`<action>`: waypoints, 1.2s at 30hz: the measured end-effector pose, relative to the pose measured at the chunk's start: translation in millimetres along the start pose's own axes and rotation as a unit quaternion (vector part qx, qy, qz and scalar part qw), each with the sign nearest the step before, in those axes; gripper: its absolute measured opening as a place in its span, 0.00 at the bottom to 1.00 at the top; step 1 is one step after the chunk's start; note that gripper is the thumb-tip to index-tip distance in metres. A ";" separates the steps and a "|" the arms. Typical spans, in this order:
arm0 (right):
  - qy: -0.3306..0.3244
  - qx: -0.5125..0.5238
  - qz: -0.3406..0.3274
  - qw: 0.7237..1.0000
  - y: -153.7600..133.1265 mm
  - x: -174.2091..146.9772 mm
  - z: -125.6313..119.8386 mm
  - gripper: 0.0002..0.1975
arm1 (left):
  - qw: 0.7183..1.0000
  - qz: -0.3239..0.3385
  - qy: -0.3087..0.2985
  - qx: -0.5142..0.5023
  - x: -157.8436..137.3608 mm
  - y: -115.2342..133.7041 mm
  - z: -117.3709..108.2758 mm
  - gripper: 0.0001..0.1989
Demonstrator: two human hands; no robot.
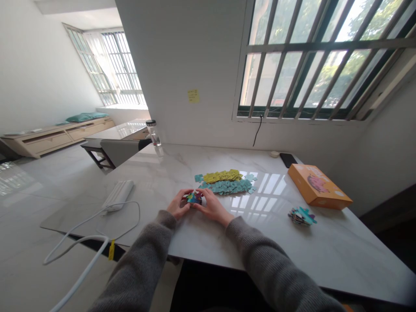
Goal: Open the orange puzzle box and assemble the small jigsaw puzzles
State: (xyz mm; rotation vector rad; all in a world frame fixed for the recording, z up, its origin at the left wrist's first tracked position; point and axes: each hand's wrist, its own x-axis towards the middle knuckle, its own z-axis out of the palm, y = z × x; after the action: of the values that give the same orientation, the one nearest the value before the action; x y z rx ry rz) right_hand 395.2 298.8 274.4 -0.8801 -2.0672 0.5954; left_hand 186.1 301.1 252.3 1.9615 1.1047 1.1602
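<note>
Puzzle pieces (194, 198) in mixed colours, red, blue and yellow among them, sit in a small bunch between the two hands, near the front edge of a white marbled table (201, 242). The left hand (178, 204) closes on the bunch from its left side, fingers curled round the far edge and thumb at the near edge. The right hand (212, 206) clamps it in the same way from the right. Whether the bunch touches the tabletop cannot be told.

Just beyond the right hand lies a long heap of blue pieces (230, 187), with a row of yellow pieces (222, 176) along its far side. One blue piece (199, 178) lies at the left end of the yellow row. Well off to the right stands a small pile (301, 216) with light blue on top, and behind it an orange box (320, 186). A black phone (288, 160) lies past the box, with a small pale object (274, 154) beside it.

On the left of the table are a white power strip (120, 196) and its cable (81, 238); a clear bottle (154, 133) stands upright at the far left corner. A yellow note (193, 96) is stuck to the wall, left of a barred window (308, 65).
</note>
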 end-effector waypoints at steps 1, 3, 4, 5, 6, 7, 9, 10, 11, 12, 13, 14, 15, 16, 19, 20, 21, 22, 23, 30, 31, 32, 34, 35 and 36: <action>0.004 0.006 0.004 1.000 0.1 0.4 -0.2 0.25 | 1.000 -0.005 -0.002 -0.005 -0.4 -0.9 -0.1 0.26; 0.009 0.016 0.013 1.000 0.9 1.3 -0.4 0.24 | 1.000 -0.018 -0.007 -0.014 -1.1 -2.4 -0.4 0.26; 0.010 0.018 0.016 1.000 1.5 1.7 -0.5 0.24 | 0.999 -0.026 -0.007 -0.020 -1.3 -3.1 -0.6 0.26; 0.010 0.019 0.016 1.000 2.1 1.9 -0.4 0.23 | 0.999 -0.034 -0.006 -0.030 -1.2 -3.7 -0.8 0.26; 0.009 0.021 0.016 1.000 2.6 1.9 -0.2 0.23 | 0.998 -0.040 -0.003 -0.046 -0.8 -4.4 -0.9 0.27; 0.010 0.024 0.015 1.000 2.9 1.7 0.2 0.24 | 0.997 -0.047 0.001 -0.069 0.3 -5.1 -0.9 0.28; 0.019 0.043 0.023 0.999 2.5 0.7 2.4 0.28 | 0.988 -0.067 0.023 -0.138 4.2 -6.4 0.4 0.29; 0.031 0.064 0.039 0.997 1.5 0.1 4.5 0.30 | 0.979 -0.082 0.046 -0.180 7.1 -7.0 2.2 0.29; 0.048 0.095 0.066 0.992 0.1 -0.3 7.5 0.32 | 0.966 -0.102 0.077 -0.223 10.6 -7.3 4.7 0.28; 0.069 0.132 0.101 0.984 -1.9 -0.3 11.4 0.33 | 0.949 -0.128 0.116 -0.264 14.3 -7.4 8.1 0.27; 0.091 0.169 0.138 0.972 -4.2 0.1 16.3 0.32 | 0.929 -0.153 0.157 -0.297 18.0 -7.2 12.1 0.25; 0.113 0.201 0.174 0.957 -6.8 0.9 21.9 0.31 | 0.911 -0.177 0.190 -0.320 21.6 -6.7 16.5 0.24; 0.133 0.220 0.202 0.945 -9.5 2.3 28.2 0.30 | 0.897 -0.194 0.214 -0.334 24.8 -6.1 20.9 0.23; 0.148 0.227 0.223 0.936 -12.4 4.1 34.7 0.30 | 0.888 -0.206 0.226 -0.342 27.4 -5.4 25.0 0.22; 0.173 0.220 0.263 0.923 -20.8 11.1 53.1 0.29 | 0.881 -0.216 0.230 -0.352 31.9 -3.0 33.2 0.21; 0.178 0.217 0.272 0.921 -23.5 13.5 58.0 0.30 | 0.880 -0.218 0.229 -0.354 32.4 -2.3 34.4 0.21; 0.182 0.213 0.279 0.918 -25.9 15.7 62.1 0.30 | 0.879 -0.220 0.228 -0.356 32.4 -1.5 35.0 0.21; 0.188 0.208 0.286 0.916 -27.9 17.5 65.3 0.30 | 0.878 -0.223 0.227 -0.357 32.2 -0.8 35.2 0.21; 0.195 0.203 0.291 0.914 -29.6 19.1 67.8 0.30 | 0.878 -0.225 0.227 -0.356 31.9 -0.1 35.2 0.22; 0.233 0.191 0.297 0.906 -29.0 24.9 75.4 0.26 | 0.885 -0.229 0.213 -0.345 31.1 2.9 38.6 0.24; 0.234 0.189 0.296 0.907 -28.6 25.3 75.9 0.26 | 0.886 -0.228 0.212 -0.342 31.4 2.7 39.3 0.24; 0.234 0.187 0.295 0.907 -28.7 25.5 75.9 0.26 | 0.887 -0.229 0.210 -0.342 31.5 2.4 39.6 0.25; 0.233 0.172 0.286 0.913 -30.3 23.6 74.0 0.26 | 0.892 -0.226 0.209 -0.330 30.6 2.7 39.1 0.25; 0.234 0.160 0.272 0.920 -32.0 21.1 71.5 0.26 | 0.901 -0.216 0.213 -0.308 29.3 3.6 38.1 0.26; 0.234 0.145 0.252 0.928 -34.0 17.4 67.9 0.26 | 0.917 -0.194 0.222 -0.269 27.4 5.2 36.7 0.25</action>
State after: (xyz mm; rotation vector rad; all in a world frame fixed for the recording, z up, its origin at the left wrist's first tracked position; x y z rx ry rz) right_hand 319.4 282.6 266.3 -1.2429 -1.2831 0.8403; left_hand 228.3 319.8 251.3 1.0284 1.1631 1.5184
